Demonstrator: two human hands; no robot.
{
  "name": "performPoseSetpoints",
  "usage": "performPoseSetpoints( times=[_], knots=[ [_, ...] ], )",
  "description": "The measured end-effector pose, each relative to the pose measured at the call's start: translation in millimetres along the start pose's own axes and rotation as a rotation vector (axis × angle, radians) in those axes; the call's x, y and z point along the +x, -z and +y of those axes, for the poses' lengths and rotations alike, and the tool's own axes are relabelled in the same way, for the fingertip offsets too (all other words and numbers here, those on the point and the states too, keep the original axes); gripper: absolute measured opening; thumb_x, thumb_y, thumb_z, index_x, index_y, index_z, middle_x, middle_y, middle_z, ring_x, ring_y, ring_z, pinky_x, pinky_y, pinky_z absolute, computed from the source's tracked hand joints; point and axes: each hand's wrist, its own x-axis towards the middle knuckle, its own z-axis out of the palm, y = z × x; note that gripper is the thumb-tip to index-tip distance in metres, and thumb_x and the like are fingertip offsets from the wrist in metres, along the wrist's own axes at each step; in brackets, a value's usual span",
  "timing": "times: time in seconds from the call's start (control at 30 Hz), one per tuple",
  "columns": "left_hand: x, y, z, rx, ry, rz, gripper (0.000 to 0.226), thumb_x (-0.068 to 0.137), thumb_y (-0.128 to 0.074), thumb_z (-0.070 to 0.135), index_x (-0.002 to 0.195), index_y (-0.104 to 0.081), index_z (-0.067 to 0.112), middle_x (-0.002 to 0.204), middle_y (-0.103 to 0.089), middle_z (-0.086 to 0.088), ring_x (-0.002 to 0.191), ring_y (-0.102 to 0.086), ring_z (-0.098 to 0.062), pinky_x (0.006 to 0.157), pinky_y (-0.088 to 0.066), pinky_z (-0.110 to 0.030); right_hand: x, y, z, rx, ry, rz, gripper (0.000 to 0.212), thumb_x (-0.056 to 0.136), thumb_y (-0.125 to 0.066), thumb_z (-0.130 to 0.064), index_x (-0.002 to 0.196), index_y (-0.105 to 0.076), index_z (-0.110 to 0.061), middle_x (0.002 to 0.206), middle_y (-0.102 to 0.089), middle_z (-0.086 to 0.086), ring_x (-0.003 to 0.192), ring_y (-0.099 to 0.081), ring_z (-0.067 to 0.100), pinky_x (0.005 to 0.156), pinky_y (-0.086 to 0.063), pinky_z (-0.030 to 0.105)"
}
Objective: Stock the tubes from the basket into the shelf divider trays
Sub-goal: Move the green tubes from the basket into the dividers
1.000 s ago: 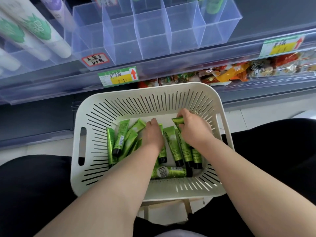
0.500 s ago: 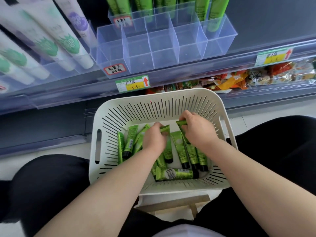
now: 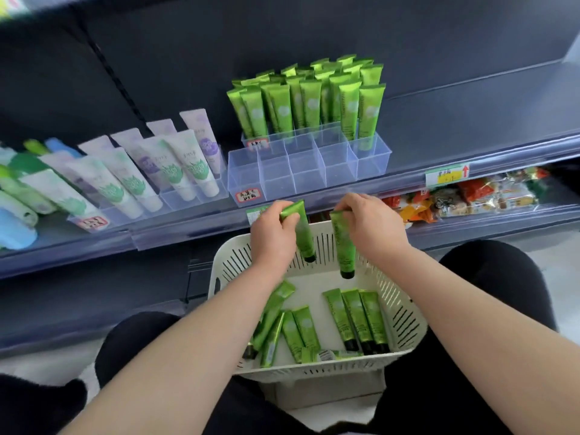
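Now left hand [image 3: 272,235] and right hand [image 3: 373,229] each pinch a tube [image 3: 343,246], cap down; empty tray [image 3: 276,180] just ahead.

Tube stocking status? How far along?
Done: the rear tray holds rows of upright green tubes.
In hand: the left hand holds a tube and the right hand holds a second tube, caps down, above the basket.
Left: the front tray has all its compartments empty, and roughly ten loose tubes lie in the basket.
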Motion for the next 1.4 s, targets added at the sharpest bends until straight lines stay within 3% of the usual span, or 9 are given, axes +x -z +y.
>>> performPoseSetpoints(
  times=[0.13,0.27,0.57,0.73,0.9,1.0,1.23,1.4],
  knots=[
    [29.8,12.3,33.5,-0.106,-0.051,0.069,0.018,0.095,-0.057,0.018,0.111,-0.065,0.02,0.089,-0.064,0.005,0.083,-0.064,-0.02,0.077,-0.055,-0.038,14.6,39.5,-5.4,0.041,0.015,0.084,0.026,0.091,-0.048,-0.012,0.11,-0.061,-0.024,0.11,-0.063,-0.001,0.104,-0.055,0.024,0.076,-0.049,0.039],
    [58.1,16.3,71.6,-0.151,-0.097,0.118,0.022,0.096,-0.054,0.023,0.116,-0.062,0.024,0.097,-0.067,0.0,0.086,-0.066,-0.025,0.08,-0.056,-0.046,33.6,72.6,-7.3,0.039,0.011,0.184,0.027,0.092,-0.046,-0.013,0.11,-0.061,-0.025,0.114,-0.062,-0.002,0.108,-0.054,0.024,0.076,-0.048,0.038],
    [100.2,-19.8,150.3,-0.177,-0.246,0.09,0.025,0.095,-0.056,0.017,0.119,-0.063,0.018,0.078,-0.055,0.012,0.082,-0.064,-0.023,0.077,-0.057,-0.044,61.6,116.7,24.4,0.008,-0.014,0.273,0.024,0.094,-0.046,-0.014,0.108,-0.062,-0.025,0.109,-0.062,-0.004,0.104,-0.054,0.021,0.071,-0.046,0.034],
    [123.6,-43.3,171.5,-0.098,-0.258,0.053,0.024,0.096,-0.055,0.018,0.119,-0.062,0.019,0.076,-0.06,0.005,0.076,-0.065,-0.024,0.076,-0.055,-0.041,72.0,126.6,40.8,0.015,-0.032,0.298,0.022,0.095,-0.044,-0.017,0.107,-0.061,-0.025,0.107,-0.062,-0.004,0.103,-0.054,0.02,0.071,-0.045,0.034],
    [132.8,-55.2,173.7,-0.042,-0.237,0.041,0.024,0.097,-0.054,0.018,0.12,-0.061,0.019,0.081,-0.061,0.0,0.074,-0.061,-0.022,0.064,-0.041,-0.027,79.1,125.2,46.1,0.027,-0.046,0.283,0.023,0.096,-0.043,-0.018,0.109,-0.061,-0.024,0.108,-0.062,-0.004,0.103,-0.054,0.02,0.07,-0.042,0.032],
    [134.0,-53.1,171.6,0.008,-0.233,0.065,0.024,0.098,-0.052,0.019,0.121,-0.06,0.02,0.083,-0.06,0.0,0.076,-0.057,-0.02,0.064,-0.036,-0.025,82.5,123.1,46.1,0.038,-0.045,0.275,0.025,0.097,-0.042,-0.016,0.11,-0.061,-0.024,0.108,-0.061,-0.004,0.103,-0.053,0.02,0.069,-0.04,0.032],
    [153.5,-22.4,163.4,0.014,-0.255,0.199,0.02,0.099,-0.052,0.018,0.117,-0.061,0.018,0.086,-0.061,0.0,0.075,-0.054,-0.018,0.065,-0.039,-0.026,108.1,126.8,20.8,0.144,0.007,0.383,0.024,0.097,-0.043,-0.013,0.106,-0.062,-0.023,0.11,-0.063,-0.006,0.107,-0.053,0.018,0.076,-0.047,0.037],
    [172.8,-19.5,152.9,0.101,-0.208,0.174,0.022,0.1,-0.051,0.018,0.119,-0.061,0.02,0.086,-0.06,0.0,0.079,-0.056,-0.021,0.066,-0.041,-0.028,128.9,120.5,12.1,0.146,0.048,0.399,0.024,0.097,-0.043,-0.012,0.107,-0.062,-0.023,0.109,-0.063,-0.006,0.106,-0.054,0.018,0.077,-0.048,0.038]
  ],
)
